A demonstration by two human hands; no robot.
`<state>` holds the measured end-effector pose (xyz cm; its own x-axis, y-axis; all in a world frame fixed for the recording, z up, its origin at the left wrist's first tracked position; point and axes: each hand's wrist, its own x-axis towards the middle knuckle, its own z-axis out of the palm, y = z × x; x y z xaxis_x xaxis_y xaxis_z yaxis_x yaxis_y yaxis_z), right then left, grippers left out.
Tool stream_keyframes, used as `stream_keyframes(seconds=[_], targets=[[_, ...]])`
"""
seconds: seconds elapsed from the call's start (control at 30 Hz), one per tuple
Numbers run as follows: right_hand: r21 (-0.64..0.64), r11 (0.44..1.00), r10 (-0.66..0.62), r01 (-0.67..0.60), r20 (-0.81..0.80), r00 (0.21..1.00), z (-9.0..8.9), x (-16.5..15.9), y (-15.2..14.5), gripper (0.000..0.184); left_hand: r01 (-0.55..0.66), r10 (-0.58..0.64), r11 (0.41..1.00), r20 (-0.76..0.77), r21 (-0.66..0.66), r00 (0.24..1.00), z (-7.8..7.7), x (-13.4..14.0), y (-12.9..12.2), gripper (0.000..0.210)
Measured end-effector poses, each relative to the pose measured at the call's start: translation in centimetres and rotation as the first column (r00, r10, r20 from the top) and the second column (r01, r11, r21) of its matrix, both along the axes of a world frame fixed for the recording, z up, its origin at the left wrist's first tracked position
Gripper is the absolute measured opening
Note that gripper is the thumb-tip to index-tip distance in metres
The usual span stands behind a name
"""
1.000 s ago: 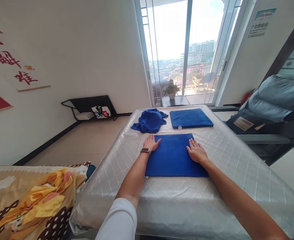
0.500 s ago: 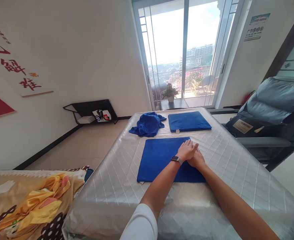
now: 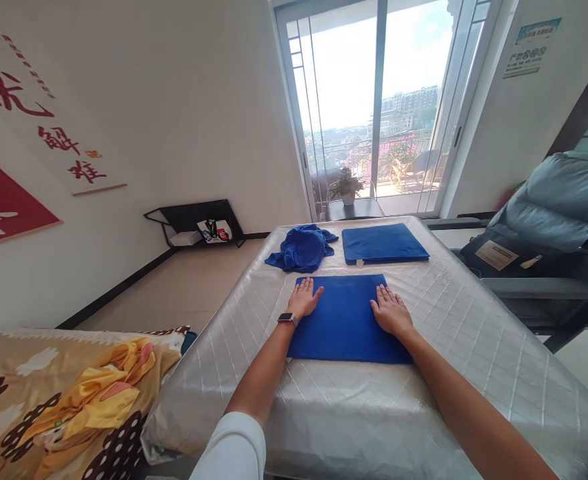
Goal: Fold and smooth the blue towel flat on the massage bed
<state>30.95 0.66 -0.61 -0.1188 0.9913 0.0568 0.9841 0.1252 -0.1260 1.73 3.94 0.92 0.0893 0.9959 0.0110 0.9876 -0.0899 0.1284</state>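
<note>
A folded blue cloth (image 3: 347,327), flat and nearly rectangular, lies in front of me on the silver quilted mattress (image 3: 234,333). On its far left corner rests my left hand (image 3: 304,299), fingers stretched out, with a watch at the wrist. My right hand (image 3: 393,312) lies flat along the cloth's right edge, fingers spread and partly past the edge. Beyond them, a crumpled blue cloth (image 3: 304,248) sits at the back left. A neat folded blue stack (image 3: 387,243) with a small white tag is at the back right.
To the left is a bed with a patterned cover (image 3: 29,367) and a yellow cloth (image 3: 107,383). A grey-blue recliner (image 3: 549,213) stands on the right. Behind the mattress, a potted plant (image 3: 347,187) is on a chair before the glass door. A black shelf (image 3: 194,223) leans against the wall.
My left hand has moved left across the cloth, away from my right hand, to the far left corner. My right hand stays near the right edge. The view has shifted slightly left.
</note>
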Motion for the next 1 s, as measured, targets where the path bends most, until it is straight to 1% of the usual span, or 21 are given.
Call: stream_keyframes(seconds=[0.07, 0.1, 0.13, 0.17, 0.2, 0.23, 0.27, 0.3, 0.33, 0.37, 0.4, 0.47, 0.5, 0.53, 0.57, 0.63, 0.73, 0.8, 0.87, 0.93, 1.0], targets=[[-0.001, 1.0, -0.002, 0.002, -0.002, 1.0, -0.1, 0.0, 0.1, 0.068, -0.127, 0.127, 0.991, -0.012, 0.032, 0.992, 0.7, -2.5, -0.5, 0.077], [-0.002, 1.0, -0.004, 0.004, -0.004, 1.0, -0.1, 0.0, 0.1, 0.068, -0.186, 0.187, 0.98, -0.002, 0.067, 0.982, 1.2, -3.1, -0.8, 0.077], [-0.003, 1.0, -0.005, 0.005, -0.006, 1.0, -0.1, -0.1, 0.1, 0.068, -0.224, 0.224, 0.968, 0.021, 0.112, 0.974, 1.8, -3.0, -1.0, 0.076], [-0.003, 1.0, -0.008, 0.008, -0.007, 1.0, -0.1, -0.1, 0.2, 0.068, -0.229, 0.223, 0.96, 0.051, 0.163, 0.973, 2.3, -2.4, -1.2, 0.075], [-0.003, 1.0, -0.009, 0.009, -0.008, 1.0, 0.0, -0.1, 0.2, 0.067, -0.189, 0.176, 0.96, 0.08, 0.207, 0.981, 2.7, -1.2, -1.4, 0.075], [-0.005, 1.0, -0.011, 0.011, -0.007, 1.0, 0.0, -0.1, 0.2, 0.067, -0.108, 0.087, 0.966, 0.099, 0.236, 0.991, 3.0, 0.6, -1.7, 0.073], [-0.008, 1.0, -0.012, 0.012, -0.005, 1.0, 0.1, -0.1, 0.1, 0.067, 0.003, -0.031, 0.968, 0.108, 0.252, 0.994, 3.1, 2.8, -2.1, 0.072], [-0.012, 1.0, -0.012, 0.012, -0.002, 1.0, 0.2, 0.0, 0.1, 0.067, 0.135, -0.165, 0.961, 0.11, 0.24, 0.98, 3.0, 5.2, -2.5, 0.071], [-0.016, 1.0, -0.009, 0.009, 0.003, 1.0, 0.2, 0.0, 0.0, 0.067, 0.235, -0.265, 0.944, 0.108, 0.23, 0.958, 2.8, 7.8, -3.1, 0.07], [-0.016, 1.0, 0.0, 0.0, 0.011, 1.0, 0.3, 0.2, -0.1, 0.066, 0.311, -0.339, 0.924, 0.098, 0.222, 0.936, 2.3, 10.4, -3.6, 0.069], [-0.014, 1.0, 0.016, -0.016, 0.02, 1.0, 0.3, 0.3, -0.2, 0.065, 0.37, -0.396, 0.903, 0.091, 0.221, 0.914, 1.8, 12.8, -4.2, 0.069], [-0.005, 0.998, 0.057, -0.057, 0.044, 0.997, 0.3, 0.6, -0.4, 0.063, 0.417, -0.445, 0.882, 0.097, 0.22, 0.89, 0.6, 16.3, -5.2, 0.073], [0.0, 0.997, 0.071, -0.071, 0.053, 0.996, 0.2, 0.7, -0.5, 0.062, 0.414, -0.443, 0.884, 0.105, 0.218, 0.89, 0.1, 17.3, -5.7, 0.074], [0.008, 0.997, 0.075, -0.076, 0.058, 0.995, 0.2, 0.8, -0.5, 0.063, 0.402, -0.43, 0.891, 0.113, 0.21, 0.896, -0.3, 17.7, -6.0, 0.076], [0.015, 0.997, 0.071, -0.072, 0.059, 0.996, 0.1, 0.8, -0.5, 0.063, 0.385, -0.412, 0.901, 0.115, 0.198, 0.904, -0.5, 17.5, -6.2, 0.076], [0.026, 0.999, 0.045, -0.047, 0.052, 0.998, 0.1, 0.6, -0.3, 0.065, 0.352, -0.37, 0.922, 0.101, 0.16, 0.923, -0.7, 15.6, -6.3, 0.076], [0.02, 1.0, 0.016, -0.017, 0.03, 0.999, 0.0, 0.3, 0.0, 0.068, 0.263, -0.269, 0.96, 0.065, 0.092, 0.961, -0.4, 10.1, -6.6, 0.08], [0.015, 1.0, 0.003, -0.003, 0.019, 1.0, 0.0, 0.2, 0.1, 0.068, 0.164, -0.167, 0.985, 0.041, 0.057, 0.985, -0.3, 5.8, -7.2, 0.083], [0.017, 1.0, 0.001, -0.001, 0.014, 1.0, 0.0, 0.2, 0.1, 0.068, 0.076, -0.077, 0.996, 0.014, 0.048, 0.997, -0.5, 2.0, -8.2, 0.083], [0.021, 1.0, 0.003, -0.003, 0.01, 1.0, 0.0, 0.1, 0.0, 0.068, 0.023, -0.024, 0.998, 0.002, 0.064, 1.0, -0.7, -0.7, -9.2, 0.082], [0.027, 1.0, -0.004, 0.004, 0.005, 1.0, 0.4, -0.1, -0.1, 0.067, 0.002, -0.002, 0.997, 0.006, 0.081, 1.0, -1.0, -2.2, -10.1, 0.08]])
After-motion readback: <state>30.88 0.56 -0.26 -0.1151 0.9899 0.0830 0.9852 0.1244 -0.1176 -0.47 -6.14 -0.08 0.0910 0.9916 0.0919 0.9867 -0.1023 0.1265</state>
